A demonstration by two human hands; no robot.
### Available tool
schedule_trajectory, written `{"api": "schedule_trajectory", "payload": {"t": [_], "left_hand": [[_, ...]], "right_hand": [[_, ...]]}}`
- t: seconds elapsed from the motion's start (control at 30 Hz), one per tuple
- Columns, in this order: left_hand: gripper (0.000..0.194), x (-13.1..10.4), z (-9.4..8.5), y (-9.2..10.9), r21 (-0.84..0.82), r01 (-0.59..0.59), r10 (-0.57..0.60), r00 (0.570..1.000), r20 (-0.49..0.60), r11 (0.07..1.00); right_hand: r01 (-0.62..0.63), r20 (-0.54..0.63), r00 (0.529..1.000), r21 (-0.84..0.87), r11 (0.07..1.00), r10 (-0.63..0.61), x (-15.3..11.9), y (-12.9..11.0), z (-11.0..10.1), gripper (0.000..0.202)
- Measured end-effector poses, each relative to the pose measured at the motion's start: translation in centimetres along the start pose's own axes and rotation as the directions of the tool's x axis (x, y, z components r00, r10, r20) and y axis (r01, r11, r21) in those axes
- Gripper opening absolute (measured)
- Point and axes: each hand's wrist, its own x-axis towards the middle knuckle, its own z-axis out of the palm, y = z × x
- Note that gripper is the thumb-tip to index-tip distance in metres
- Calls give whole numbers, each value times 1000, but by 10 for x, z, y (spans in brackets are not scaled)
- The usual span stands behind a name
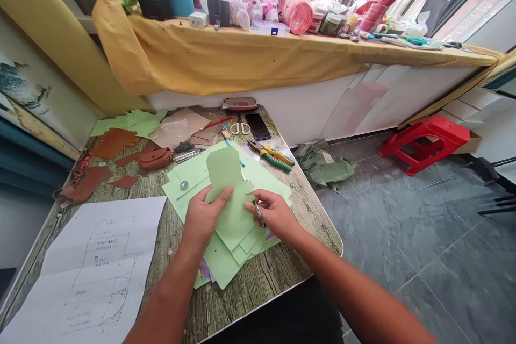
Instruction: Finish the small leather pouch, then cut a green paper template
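My left hand [202, 214] is closed on a cut-out green paper shape [224, 167], thumb on top, above a pile of paper. The shape has a rounded upper part and curved side edges. At the right edge of this paper is my right hand [274, 213], its fingers closed around a small dark metal tool [258, 214]; the fingers hide most of it, so its kind is unclear. Beneath both hands lie several overlapping green paper sheets [226, 271]. A small round metal piece [184, 185] rests on them, left of the cut-out.
A drawn paper plan [100, 263] covers the table's left side. Brown leather scraps [115, 142] and a small leather pouch [155, 158] lie behind it. Pliers [272, 156], scissors [241, 128] and a phone [258, 126] are farther back. A red stool [427, 142] lies on the floor.
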Motion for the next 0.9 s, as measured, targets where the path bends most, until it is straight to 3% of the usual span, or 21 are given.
{"api": "schedule_trajectory", "payload": {"t": [0.17,0.33,0.43,0.6,0.9], "left_hand": [[50,8,-5,-6,-8,-82,80,991,-108,997],[51,20,-15,-13,21,-123,124,962,-243,992],[50,22,-16,-15,92,-136,157,945,-286,986],[43,19,-12,-10,104,-182,204,939,-275,978],[44,17,-10,-11,180,-179,224,933,-281,967]], "right_hand": [[15,78,997,97,995,-22,-11,13,-7,70],[94,50,993,151,984,-102,-23,16,-21,73],[116,92,988,123,986,-128,-31,15,-26,77],[104,153,981,101,989,-119,-38,19,-23,79],[110,137,982,130,985,-128,-40,27,-20,75]]}}
